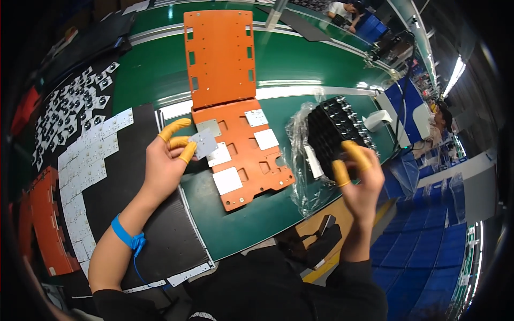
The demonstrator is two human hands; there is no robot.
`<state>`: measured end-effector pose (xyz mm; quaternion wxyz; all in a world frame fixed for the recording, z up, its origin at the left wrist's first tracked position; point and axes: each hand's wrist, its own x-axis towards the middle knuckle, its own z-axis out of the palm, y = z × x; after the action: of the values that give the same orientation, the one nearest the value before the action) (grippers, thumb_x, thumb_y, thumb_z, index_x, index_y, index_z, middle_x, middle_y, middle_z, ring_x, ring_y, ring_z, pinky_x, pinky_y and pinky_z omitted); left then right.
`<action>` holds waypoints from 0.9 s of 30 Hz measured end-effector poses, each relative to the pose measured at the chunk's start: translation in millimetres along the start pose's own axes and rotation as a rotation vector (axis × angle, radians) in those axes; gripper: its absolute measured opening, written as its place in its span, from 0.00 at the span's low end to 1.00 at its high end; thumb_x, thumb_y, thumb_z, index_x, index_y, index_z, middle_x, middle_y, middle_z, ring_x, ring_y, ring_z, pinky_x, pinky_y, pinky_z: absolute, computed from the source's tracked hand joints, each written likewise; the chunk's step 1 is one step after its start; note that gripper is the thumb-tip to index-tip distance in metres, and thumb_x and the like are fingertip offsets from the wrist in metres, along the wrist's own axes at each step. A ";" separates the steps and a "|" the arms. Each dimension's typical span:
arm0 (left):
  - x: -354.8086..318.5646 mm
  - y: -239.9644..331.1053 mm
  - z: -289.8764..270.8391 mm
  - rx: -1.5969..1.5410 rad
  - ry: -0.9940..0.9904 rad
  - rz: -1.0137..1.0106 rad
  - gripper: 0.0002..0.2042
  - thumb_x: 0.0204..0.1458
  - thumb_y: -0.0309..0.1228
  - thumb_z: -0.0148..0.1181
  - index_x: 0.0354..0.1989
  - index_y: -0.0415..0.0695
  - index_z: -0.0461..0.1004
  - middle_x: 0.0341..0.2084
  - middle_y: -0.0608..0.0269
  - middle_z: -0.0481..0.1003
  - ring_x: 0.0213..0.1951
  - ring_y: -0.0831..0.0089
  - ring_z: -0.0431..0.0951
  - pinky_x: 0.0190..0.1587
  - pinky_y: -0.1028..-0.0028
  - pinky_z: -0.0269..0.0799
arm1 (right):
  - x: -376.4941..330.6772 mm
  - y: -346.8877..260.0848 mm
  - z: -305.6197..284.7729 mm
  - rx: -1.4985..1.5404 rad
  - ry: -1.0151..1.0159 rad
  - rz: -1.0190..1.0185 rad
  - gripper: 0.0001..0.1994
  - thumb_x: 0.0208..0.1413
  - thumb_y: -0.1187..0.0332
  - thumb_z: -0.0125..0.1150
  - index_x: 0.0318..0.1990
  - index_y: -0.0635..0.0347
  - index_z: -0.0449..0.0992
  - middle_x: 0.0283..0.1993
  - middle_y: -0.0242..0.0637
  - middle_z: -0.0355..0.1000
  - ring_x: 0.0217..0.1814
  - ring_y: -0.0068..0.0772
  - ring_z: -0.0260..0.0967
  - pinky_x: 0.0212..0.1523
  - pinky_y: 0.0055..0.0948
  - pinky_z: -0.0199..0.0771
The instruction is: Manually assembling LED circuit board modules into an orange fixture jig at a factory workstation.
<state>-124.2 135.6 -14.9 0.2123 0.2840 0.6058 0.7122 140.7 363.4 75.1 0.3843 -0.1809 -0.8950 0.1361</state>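
Note:
My left hand [163, 166], with yellow finger cots and a blue wrist strap, pinches a small pale square circuit board [203, 143] by its edge. That board is over the left side of an orange hinged fixture [249, 174], whose lid [219, 53] is folded back. Several white square boards lie in the fixture, among them one at the near left [227, 181] and one on the right [266, 139]. Beside a black partitioned tray [318, 128] in clear plastic film, my right hand [362, 187] is raised, thumb and fingers apart, with nothing visible between them.
White board panels [80, 171] lie on a black mat [128, 166] at left, below many small boards with dark round parts [67, 117]. Another orange fixture [48, 224] stands far left. A blue-and-white machine [404, 112] is at right. People work in the background.

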 end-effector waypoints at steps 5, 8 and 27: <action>2.2 -0.5 -6.6 -0.013 0.002 -0.082 0.09 0.57 0.21 0.58 0.45 0.31 0.73 0.36 0.59 0.77 0.39 0.77 0.79 0.42 0.79 0.77 | 24.3 -40.5 110.6 0.662 -0.465 -0.044 0.15 0.47 0.81 0.66 0.44 0.69 0.76 0.44 0.41 0.72 0.42 0.27 0.77 0.42 0.21 0.79; 0.9 3.5 -2.0 0.059 0.008 -0.041 0.08 0.57 0.22 0.58 0.43 0.31 0.74 0.36 0.60 0.78 0.40 0.78 0.78 0.44 0.79 0.75 | 45.0 -55.2 150.3 0.807 -0.587 -0.095 0.14 0.50 0.80 0.65 0.46 0.70 0.75 0.43 0.41 0.74 0.42 0.27 0.77 0.42 0.23 0.78; -3.4 1.6 -2.0 0.135 -0.165 0.172 0.17 0.49 0.14 0.56 0.50 0.32 0.73 0.43 0.51 0.79 0.46 0.66 0.81 0.51 0.70 0.78 | 6.2 -54.1 188.8 1.122 -0.375 0.109 0.12 0.55 0.82 0.61 0.47 0.75 0.72 0.45 0.46 0.74 0.47 0.37 0.77 0.44 0.32 0.85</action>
<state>-122.9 131.7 -14.0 0.1799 0.4061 0.6063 0.6596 -14.3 297.8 -26.3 0.2492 0.0312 -0.7284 0.6375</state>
